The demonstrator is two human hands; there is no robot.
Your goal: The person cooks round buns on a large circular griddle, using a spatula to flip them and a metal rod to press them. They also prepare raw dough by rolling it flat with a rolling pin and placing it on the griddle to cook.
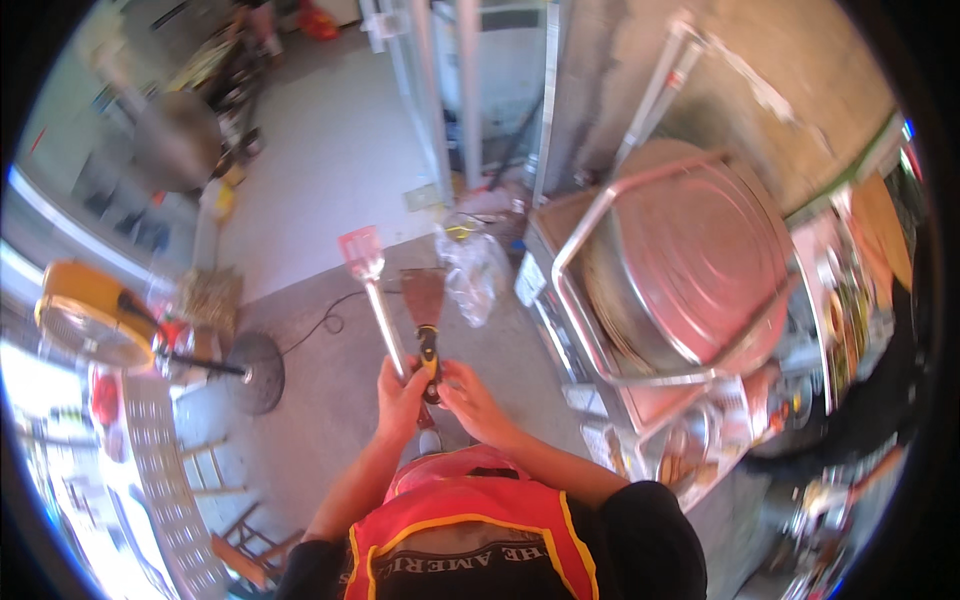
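My left hand (401,394) is closed around the metal handle of a slotted turner (380,315), whose reddish head points away from me. Its thumb also presses on the black and yellow handle of a wide scraper (424,300). The two tools lie side by side, blades up and apart. My right hand (466,397) is at the lower right side of the scraper's handle, fingertips against it or very near; contact is hard to tell.
On the right, a large round metal pan (697,255) lies within a tubular frame on a counter. A clear plastic bag (476,274) rests on the floor ahead. At left stands a yellow fan (97,315) with a round black base (256,373) and a trailing cord.
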